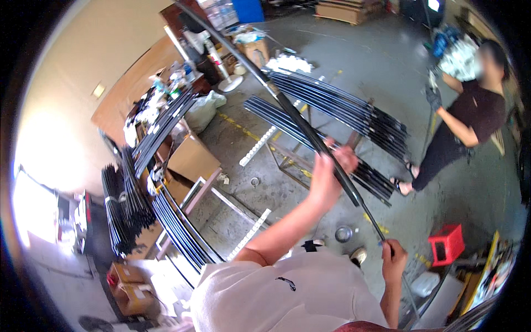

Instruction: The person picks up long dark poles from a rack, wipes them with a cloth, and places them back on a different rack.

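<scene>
A long, thick black tube (301, 123) slants across the view from the far upper left down to the right. My left hand (331, 171) is closed round it near its lower end, slightly smeared by motion. Out of that lower end runs a thin dark rod (373, 222), in line with the tube. Lower right, my right hand (394, 255) is closed in a fist round the rod, which continues below it toward the bottom edge. The tube's far end runs out of the picture at the top.
Beyond my left hand, a rack bears black poles (337, 108); more poles (180, 229) lie at left beside a cardboard box (191, 157). A co-worker (470, 116) in dark clothes and gloves stands at right. A red stool (446, 244) and metal bowl (343, 234) are on the floor.
</scene>
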{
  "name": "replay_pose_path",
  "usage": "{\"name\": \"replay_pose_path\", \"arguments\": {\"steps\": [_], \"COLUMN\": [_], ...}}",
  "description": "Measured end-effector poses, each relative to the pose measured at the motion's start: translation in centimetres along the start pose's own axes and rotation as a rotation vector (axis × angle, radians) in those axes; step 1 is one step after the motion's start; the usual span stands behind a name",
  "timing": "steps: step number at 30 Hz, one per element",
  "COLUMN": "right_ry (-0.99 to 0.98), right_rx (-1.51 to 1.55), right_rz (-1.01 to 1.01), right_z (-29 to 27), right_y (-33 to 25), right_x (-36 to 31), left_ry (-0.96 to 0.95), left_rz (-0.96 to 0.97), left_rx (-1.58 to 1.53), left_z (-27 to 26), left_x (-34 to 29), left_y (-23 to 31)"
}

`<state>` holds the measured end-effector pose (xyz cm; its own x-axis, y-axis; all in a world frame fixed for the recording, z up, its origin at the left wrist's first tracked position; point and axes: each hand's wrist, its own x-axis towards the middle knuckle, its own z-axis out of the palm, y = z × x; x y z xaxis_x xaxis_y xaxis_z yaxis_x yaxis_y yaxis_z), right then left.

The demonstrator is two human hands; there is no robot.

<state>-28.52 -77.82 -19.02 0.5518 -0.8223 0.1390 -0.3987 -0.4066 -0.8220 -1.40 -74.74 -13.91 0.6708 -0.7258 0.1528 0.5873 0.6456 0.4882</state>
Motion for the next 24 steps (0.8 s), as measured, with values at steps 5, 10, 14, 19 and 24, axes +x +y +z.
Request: {"name": "replay_pose_path", "arguments": {"steps": [5,10,14,19,24], "right_ry": [-0.136,-0.206,-0.048,-0.31,-0.119], "right_rx": [-0.05,-0.467,-0.564,-0.609,-0.081], "right_rz": [0.057,0.091,0.026,0.195,-0.096], "right_z": [-3.3,-9.0,-11.4,-9.3,-2.1], "right_y": [3.0,7.5,18.9,5.7,2.8], "right_x": [-1.8,-4.6,-8.9,-2.6,1.2], "left_ry": [0.163,0.164,0.204,0.344,0.288], "left_rz": [0.2,0.239,0.244,0.169,0.052], "left_rx": [0.013,-0.115,-0.095,0.026,-0.045], "left_z": [-1.4,-5.8,-6.4,-4.0,-0.6], "left_x": [7.6,10.5,10.4,8.1,3.7], "left_y": [10.2,16.1,16.4,8.9,0.5]}}
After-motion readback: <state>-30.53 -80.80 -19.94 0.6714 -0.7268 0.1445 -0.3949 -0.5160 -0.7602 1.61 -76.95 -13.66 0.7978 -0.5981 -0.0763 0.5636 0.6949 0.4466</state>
